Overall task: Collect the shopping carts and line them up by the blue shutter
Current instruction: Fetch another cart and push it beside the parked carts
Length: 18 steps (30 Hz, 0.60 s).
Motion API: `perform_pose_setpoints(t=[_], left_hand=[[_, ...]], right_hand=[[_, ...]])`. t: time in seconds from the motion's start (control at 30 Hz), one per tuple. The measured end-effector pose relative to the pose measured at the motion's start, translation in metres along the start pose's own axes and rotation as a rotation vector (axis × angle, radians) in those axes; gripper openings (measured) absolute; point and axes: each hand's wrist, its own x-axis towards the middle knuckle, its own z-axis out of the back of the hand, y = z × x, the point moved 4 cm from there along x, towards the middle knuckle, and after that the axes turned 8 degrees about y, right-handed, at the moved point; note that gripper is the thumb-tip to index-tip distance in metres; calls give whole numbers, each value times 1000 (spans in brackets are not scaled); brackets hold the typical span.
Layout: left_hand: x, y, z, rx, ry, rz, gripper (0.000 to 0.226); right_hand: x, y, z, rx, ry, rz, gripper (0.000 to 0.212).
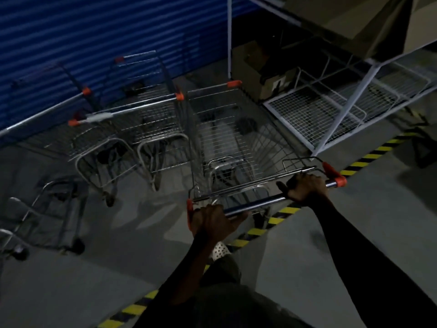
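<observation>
While you're looking down at the floor, your white spotted shoe (220, 250) peeks out just under your left wrist, right by the yellow-and-black floor tape (255, 232). Your left hand (211, 220) has its fingers curled tight round the left end of the handle bar (255, 203), right next to the orange end cap (189, 210). Your right hand (307, 188) grips the same bar near the other end, fingers wrapped over the top and thumb poking out toward your left hand. The other orange cap (335, 177) sits just past your right knuckles. So both hands are holding the bar.

Straight ahead of your fingers is the held cart (236, 138), its wire basket stretching away toward the shutter. Off to the left of your left fingers, a middle cart (160, 119) stands just beside it, nearly side to side, and a third cart (94, 138) is tucked in beside that one. Further left and nearer to you, a fourth cart (54, 209) stands apart from the row. It's dark and blurry, so I can't say much about it.

Beyond all the baskets is the blue shutter (94, 31), close behind the row. Up and to the right of your right fingers there's a white wire rack (331, 110), with a cardboard box (253, 67) at its far end, near the shutter.
</observation>
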Motion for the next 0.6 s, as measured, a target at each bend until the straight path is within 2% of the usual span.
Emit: perform_pose_setpoints(t=[0.17,0.23,0.33,0.5,0.6], left_hand=[[57,-28,-9,16,105,21,90],[83,-29,-16,3,91,23,91],[123,-23,-29,17,176,26,92],[189,-19,-24,67,238,7,100],[226,-19,-24,75,142,-45,92]], right_hand=[[59,-23,27,24,-8,-85,57],[80,-25,35,8,-42,-112,54],[110,-22,48,44,-82,-139,52],[160,-18,72,86,-97,-94,67],[193,-18,85,98,-104,-74,82]])
